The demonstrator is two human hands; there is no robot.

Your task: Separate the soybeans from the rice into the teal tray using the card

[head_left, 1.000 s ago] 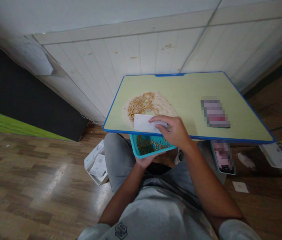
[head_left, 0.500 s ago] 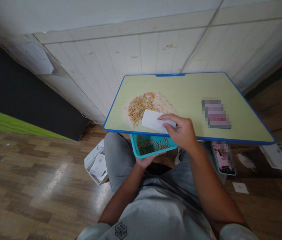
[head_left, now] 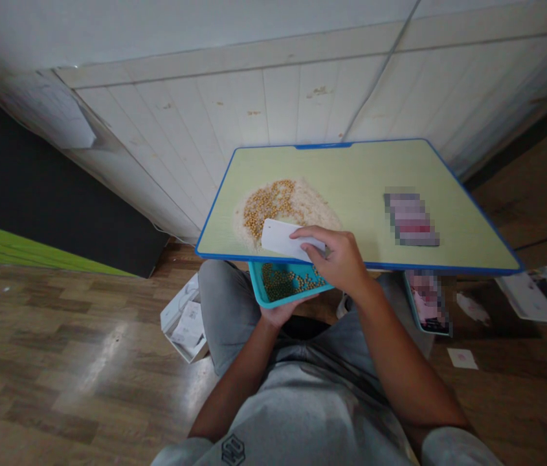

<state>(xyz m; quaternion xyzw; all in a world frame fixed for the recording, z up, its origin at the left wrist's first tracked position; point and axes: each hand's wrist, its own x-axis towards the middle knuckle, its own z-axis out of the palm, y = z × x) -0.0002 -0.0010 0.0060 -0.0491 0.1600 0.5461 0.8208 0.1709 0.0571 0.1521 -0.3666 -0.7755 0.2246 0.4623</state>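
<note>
My right hand pinches a white flat card between thumb and fingers. The card lies low over the near edge of a pale green tabletop with a blue rim. Yellow soybeans and pale rice-like grains are spread together just beyond the card. Below that edge, my left hand grips a turquoise plastic tray from underneath, its fingers partly hidden. Soybeans lie inside the tray, and part of it is covered by the tabletop and my right hand.
A dark phone-like slab, blurred out, lies on the right of the tabletop. On the floor stand a white box with papers at left and a second tray at right. A paneled wall rises behind the table.
The card in my right hand has slid slightly left and nearer to the table's edge. My left hand still holds the tray below. The whole view has shifted a little.
</note>
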